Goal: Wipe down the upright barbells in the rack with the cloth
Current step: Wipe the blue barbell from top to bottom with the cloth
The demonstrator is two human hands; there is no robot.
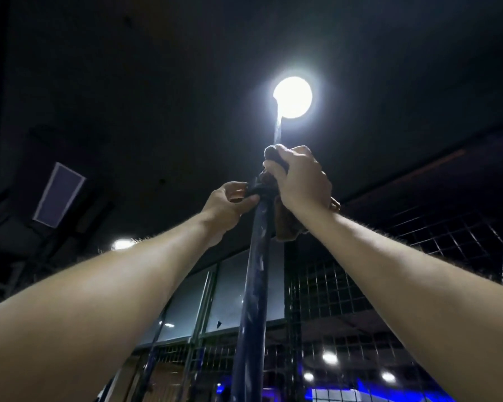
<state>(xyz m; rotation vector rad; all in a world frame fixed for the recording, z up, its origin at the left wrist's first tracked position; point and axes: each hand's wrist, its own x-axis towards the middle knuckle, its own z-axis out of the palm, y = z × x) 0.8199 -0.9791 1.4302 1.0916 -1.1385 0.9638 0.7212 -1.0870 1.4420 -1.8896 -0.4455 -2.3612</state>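
1. The ceiling (186,68) is dark and fills the upper view, which looks steeply upward.
2. A wire mesh wall (346,285) stands behind on the right, with glass panels (244,285) beside it on the left.
3. The barbell (254,285) stands upright in the middle, dark blue and glossy, its thinner top end running up into the glare.
4. A round lamp (292,97) shines bright right behind the bar's tip; smaller lights (330,357) glow low on the right.
5. A pale rectangular panel (59,195) sits in the ceiling at left.
6. The right hand (301,181) is high on the bar, its fingers (273,166) clamped round the bar with the cloth under them.
7. The left hand (225,204) is just below and to the left, its fingers (246,200) pinching a dark collar on the bar.
8. The cloth (285,221) is brownish, bunched against the bar, hanging down below the right palm.
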